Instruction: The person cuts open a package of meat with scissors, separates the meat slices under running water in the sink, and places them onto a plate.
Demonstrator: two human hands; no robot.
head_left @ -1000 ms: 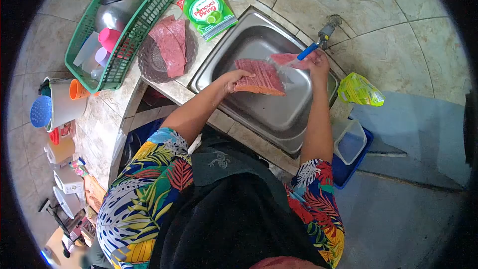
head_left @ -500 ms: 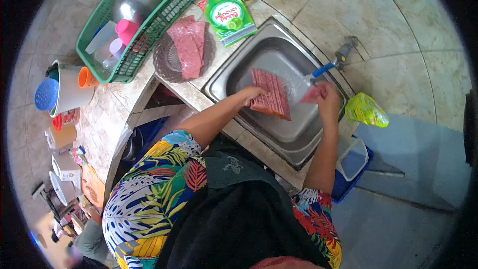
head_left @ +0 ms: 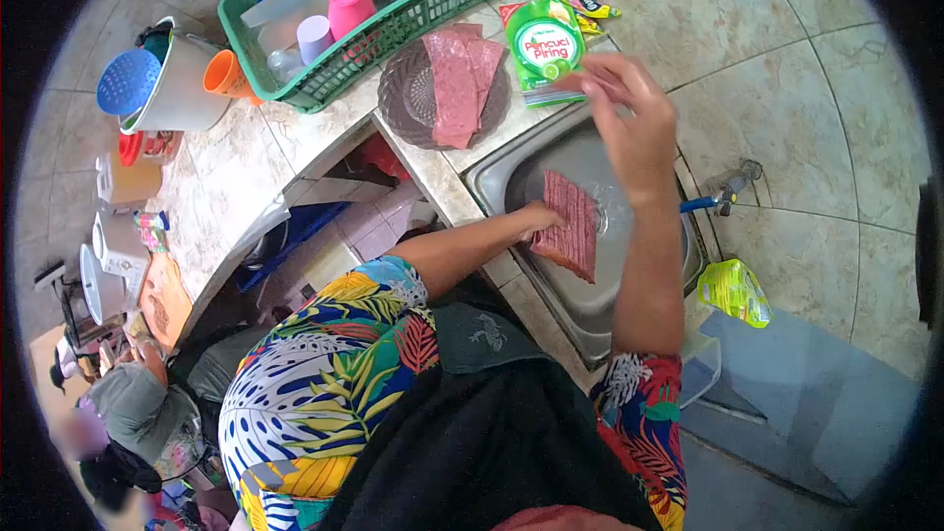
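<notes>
In my left hand point(head_left: 537, 220) is a stack of thin pink meat slices point(head_left: 570, 231), held on edge over the steel sink point(head_left: 484, 183), my fingers closed on its near side. Above the sink's far edge, my right hand point(head_left: 637, 123) pinches a thin pink meat slice point(head_left: 606, 87), partly hidden by the fingers. Behind that hand stands a green dish soap pouch point(head_left: 543, 44). Several flat pink slices point(head_left: 455, 88) lie overlapping in a patterned glass bowl point(head_left: 403, 113) left of the sink.
A blue-ended faucet point(head_left: 728, 193) juts from the tiled wall. Near it rests a yellow-green packet point(head_left: 734, 293). A green basket point(head_left: 339, 67) of dishes stands at upper left, with a white bucket point(head_left: 187, 88) beside it. Other people are at the lower left.
My right hand has moved with the slice from the faucet's end up toward the soap pouch. My left hand still holds the stack over the sink. The view has shifted left.
</notes>
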